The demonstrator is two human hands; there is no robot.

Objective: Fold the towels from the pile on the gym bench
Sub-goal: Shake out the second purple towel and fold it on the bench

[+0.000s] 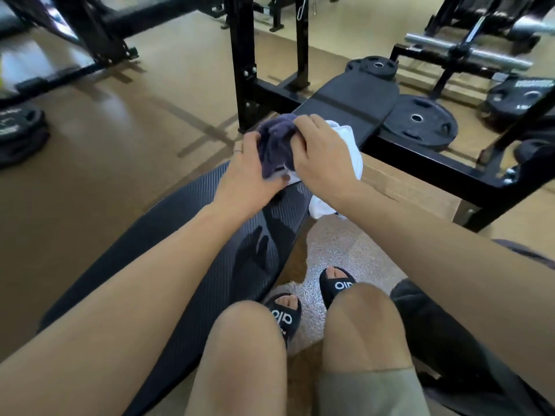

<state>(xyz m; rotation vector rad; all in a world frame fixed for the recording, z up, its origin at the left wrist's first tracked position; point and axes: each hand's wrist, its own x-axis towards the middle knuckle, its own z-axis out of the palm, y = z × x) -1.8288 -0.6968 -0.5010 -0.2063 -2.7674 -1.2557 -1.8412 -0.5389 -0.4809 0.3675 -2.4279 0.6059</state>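
Note:
A crumpled dark purple towel [277,142] lies on top of a white towel [348,145] where the two pads of the black gym bench [210,235] meet. My left hand [249,172] grips the purple towel's left side, fingers curled into the cloth. From the right, my right hand [321,154] holds the same towel, covering part of the white one. One end of the white towel hangs off the bench's right edge [319,207].
The bench's far pad [354,100] runs toward a black rack frame [243,55]. Weight plates [420,121] lie on the floor to the right and at the far left [18,130]. A dark cloth [420,310] sits by my right knee. My sandalled feet [336,285] rest below.

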